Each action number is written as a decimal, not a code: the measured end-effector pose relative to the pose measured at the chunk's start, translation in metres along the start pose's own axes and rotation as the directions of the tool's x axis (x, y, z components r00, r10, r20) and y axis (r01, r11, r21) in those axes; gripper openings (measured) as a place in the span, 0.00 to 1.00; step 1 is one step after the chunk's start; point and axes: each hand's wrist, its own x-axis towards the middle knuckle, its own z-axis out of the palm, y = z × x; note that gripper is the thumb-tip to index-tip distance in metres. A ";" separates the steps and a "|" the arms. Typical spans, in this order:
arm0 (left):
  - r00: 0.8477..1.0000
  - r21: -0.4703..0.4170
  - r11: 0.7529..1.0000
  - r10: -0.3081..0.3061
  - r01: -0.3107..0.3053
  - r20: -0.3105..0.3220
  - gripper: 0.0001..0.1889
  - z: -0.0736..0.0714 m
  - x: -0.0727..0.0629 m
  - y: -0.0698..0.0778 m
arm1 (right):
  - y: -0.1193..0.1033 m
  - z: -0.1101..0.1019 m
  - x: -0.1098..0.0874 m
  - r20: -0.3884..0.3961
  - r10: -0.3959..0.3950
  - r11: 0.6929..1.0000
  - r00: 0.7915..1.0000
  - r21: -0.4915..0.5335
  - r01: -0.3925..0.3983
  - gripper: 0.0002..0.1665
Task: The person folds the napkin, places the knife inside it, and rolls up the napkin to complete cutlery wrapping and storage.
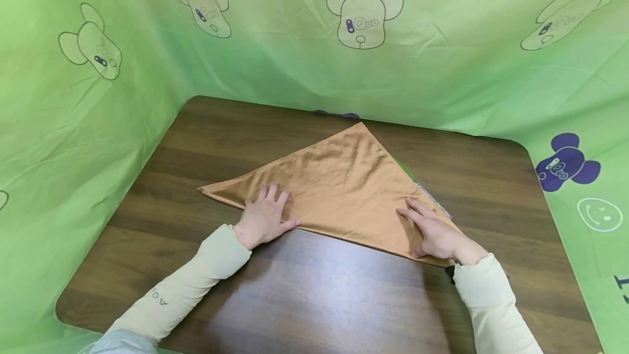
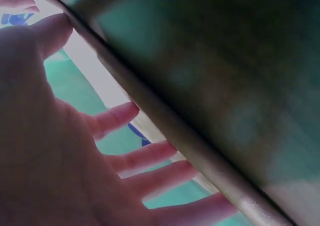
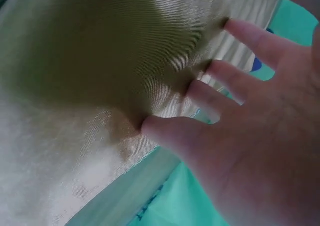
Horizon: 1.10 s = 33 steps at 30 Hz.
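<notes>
**Triangle of cloth lying under two spread hands**

Near: pale sleeves (image 1: 182,287) are reaching in over the wood-look table (image 1: 275,310). L hand (image 1: 262,220) is resting on the cloth's left part, fingers spread, thumb by the near edge; gripping nothing. R hand (image 1: 437,236) is pressing fingertips in toward the right corner, thumb well apart from the fingers, so no pinch.

Tan cloth (image 1: 339,190) is lying flat on the table, long edge facing the person & running by both hands; left corner is poking out past L hand, apex is pointing away, well beyond both. Sheen + shallow wrinkles: prob. light, soft, a bit slippery, not fragile; likely rucking up if pushed. Best hold IMO: pinching corners or edges, layers tog.

Along the right slope, a green sliver (image 1: 405,169) & patterned strip (image 1: 434,200) are peeking out.

Far: green printed backdrop (image 1: 275,59) is hanging behind.
</notes>
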 end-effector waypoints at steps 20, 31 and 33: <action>0.990 -0.062 0.996 -0.075 0.067 -0.120 0.36 0.001 -0.023 -0.042 | -0.024 0.012 -0.031 -0.144 0.198 0.959 0.970 -0.177 -0.222 0.49; 0.982 -0.095 0.992 -0.101 0.087 -0.158 0.34 0.013 -0.041 -0.082 | -0.013 0.025 -0.053 -0.109 0.490 0.857 0.865 -0.122 -0.501 0.61; 0.982 -0.102 0.991 -0.104 0.089 -0.157 0.34 0.013 -0.043 -0.084 | -0.009 0.028 -0.054 -0.114 0.491 0.856 0.864 -0.119 -0.503 0.62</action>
